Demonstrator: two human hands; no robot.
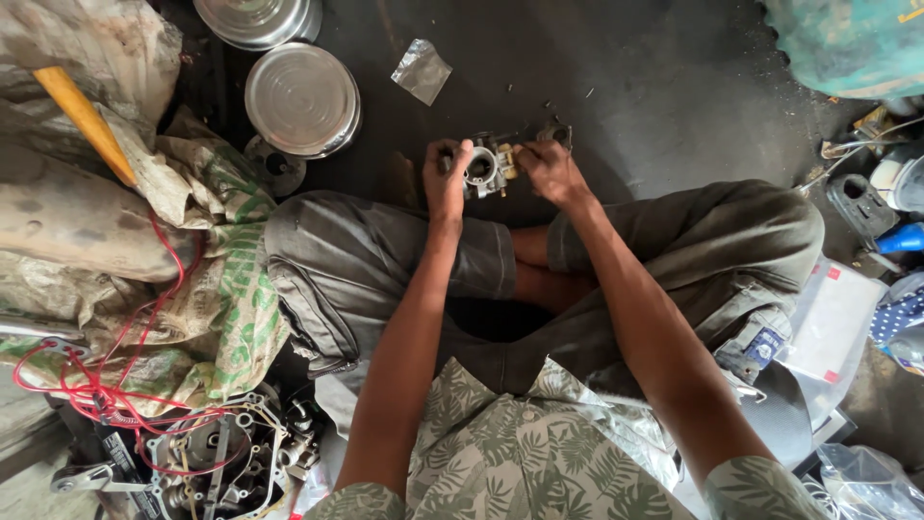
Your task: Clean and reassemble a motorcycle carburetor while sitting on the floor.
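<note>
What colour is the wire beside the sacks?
Red; the wire shows clearly in the head view.

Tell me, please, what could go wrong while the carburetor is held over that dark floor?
Both hands, left hand and right hand, grip the carburetor above the dark floor. A small part dropped there could probably vanish among the scattered bits. Floor grit may also enter its open bore.

Two steel lids [300, 98], red wire [106, 385] (tangled), engine part [217, 462].
</note>
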